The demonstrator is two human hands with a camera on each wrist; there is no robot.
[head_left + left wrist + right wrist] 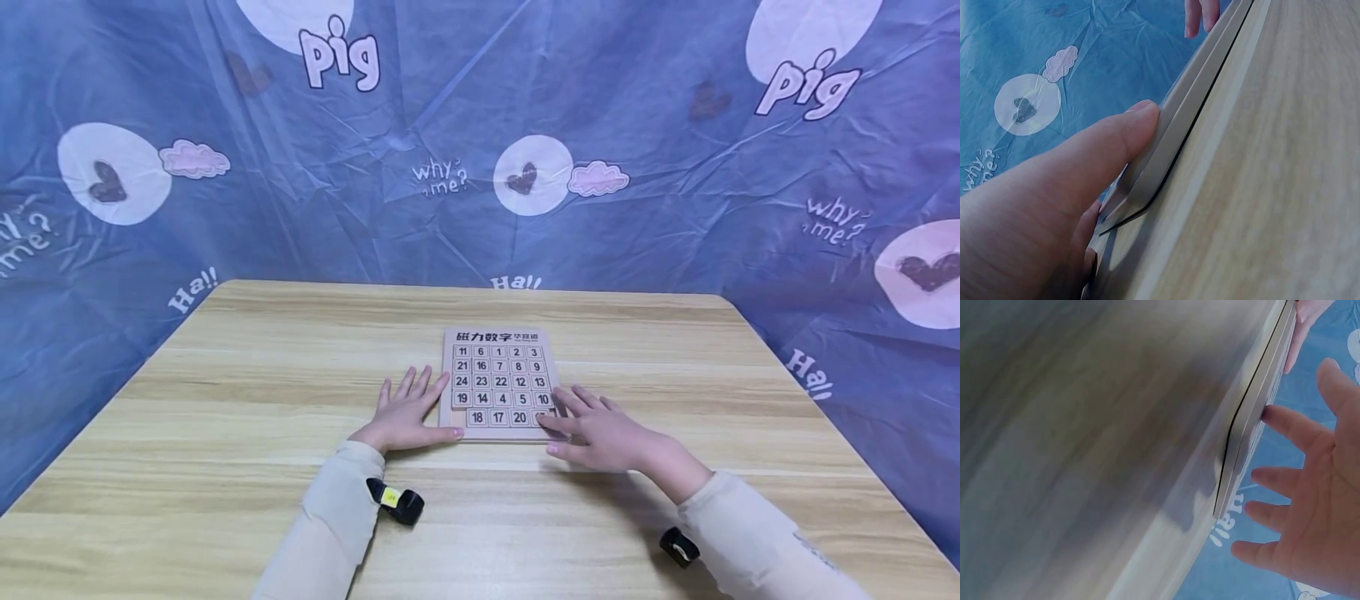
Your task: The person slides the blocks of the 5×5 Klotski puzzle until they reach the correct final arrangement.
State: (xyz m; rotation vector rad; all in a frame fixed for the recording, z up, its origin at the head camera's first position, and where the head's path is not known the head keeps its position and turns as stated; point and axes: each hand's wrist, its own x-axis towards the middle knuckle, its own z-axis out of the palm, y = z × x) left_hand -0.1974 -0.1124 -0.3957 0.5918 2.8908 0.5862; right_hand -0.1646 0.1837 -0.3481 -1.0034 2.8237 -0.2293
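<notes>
A number sliding puzzle (498, 337) lies flat on the wooden table, its numbered tiles in rows inside a pale frame. In the bottom row a gap shows at the left end, beside tile 18 (477, 418). My left hand (405, 421) lies at the puzzle's left side with fingers spread, and its thumb (1141, 119) rests on the near left corner of the frame. At the right side is my right hand (607, 433), its index fingertip on the last tile of the bottom row and covering its number. The right thumb is held off the board.
The wooden table (300, 333) spreads around the board on every side. Behind it hangs a blue printed cloth (465, 100). Each sleeved wrist wears a black strapped device, one on the left (397, 502) and one on the right (679, 547).
</notes>
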